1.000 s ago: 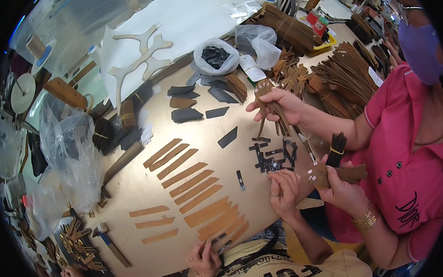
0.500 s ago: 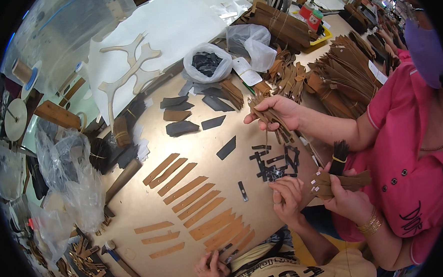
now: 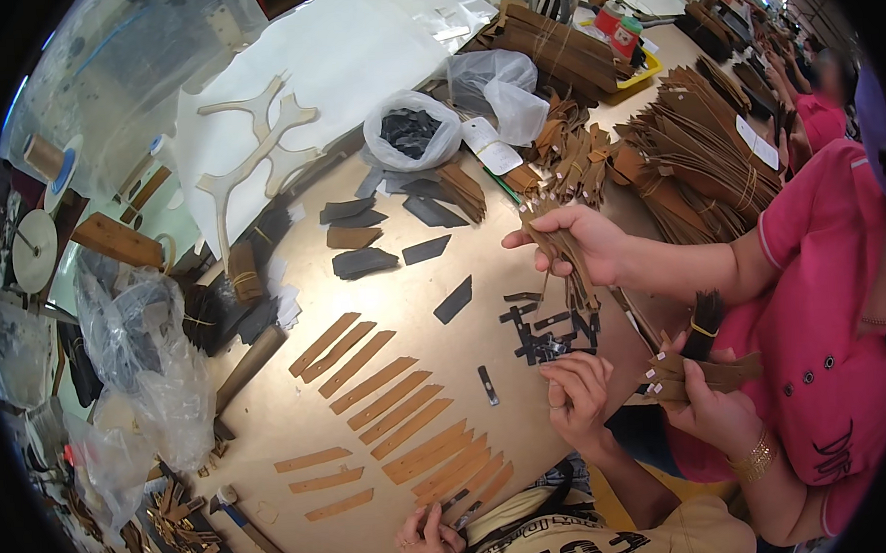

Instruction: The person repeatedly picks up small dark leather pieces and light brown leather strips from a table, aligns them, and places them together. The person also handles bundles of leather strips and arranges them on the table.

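Left hand (image 3: pixel 429 538) pinches tan strips (image 3: pixel 443 467) (fingers curled); right hand (image 3: pixel 574 395) curls closed over small dark pieces (image 3: pixel 546 336).

Bright, even light falls from above onto my table (image 3: pixel 405 309), leaving only soft shadows. Its tan surface shows mild glare. Fisheye bending curves every edge, black corners frame my view, and the far right blurs.

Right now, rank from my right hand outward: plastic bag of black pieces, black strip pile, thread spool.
1. Black strip pile, just beyond the right hand.
2. Plastic bag of black pieces, far middle.
3. Thread spool, far left.
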Tool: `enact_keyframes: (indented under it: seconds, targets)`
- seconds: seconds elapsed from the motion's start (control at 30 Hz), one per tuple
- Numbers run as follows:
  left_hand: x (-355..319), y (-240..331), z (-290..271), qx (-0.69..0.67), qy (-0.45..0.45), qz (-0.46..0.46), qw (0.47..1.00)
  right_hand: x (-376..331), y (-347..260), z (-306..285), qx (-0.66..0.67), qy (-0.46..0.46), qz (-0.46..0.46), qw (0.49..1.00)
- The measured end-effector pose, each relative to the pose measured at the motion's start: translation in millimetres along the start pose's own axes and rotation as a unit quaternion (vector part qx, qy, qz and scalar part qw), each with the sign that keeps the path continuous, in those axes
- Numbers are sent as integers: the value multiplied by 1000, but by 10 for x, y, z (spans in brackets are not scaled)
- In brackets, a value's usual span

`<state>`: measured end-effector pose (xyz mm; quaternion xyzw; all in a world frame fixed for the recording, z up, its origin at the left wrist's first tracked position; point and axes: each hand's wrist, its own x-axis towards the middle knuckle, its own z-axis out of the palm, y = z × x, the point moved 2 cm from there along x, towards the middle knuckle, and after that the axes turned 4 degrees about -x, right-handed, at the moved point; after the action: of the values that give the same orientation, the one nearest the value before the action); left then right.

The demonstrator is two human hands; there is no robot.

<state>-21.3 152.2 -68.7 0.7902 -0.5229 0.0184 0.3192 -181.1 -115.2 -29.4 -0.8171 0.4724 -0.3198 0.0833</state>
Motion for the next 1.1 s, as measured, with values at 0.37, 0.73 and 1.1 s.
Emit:
enact_keyframes:
  seconds: [0.37, 0.73, 1.1]
  targets:
    - [-125, -100, 73, -6, 7, -25, 1000, -8, -3, 10, 3, 15, -8, 1000]
    - [-88, -123, 64, -37, 0, 33, 999, -31, 8, 35, -8, 32, -10, 999]
    - [-232, -395, 204, -60, 24, 36, 997, -29, 17, 43, -11, 43, -13, 999]
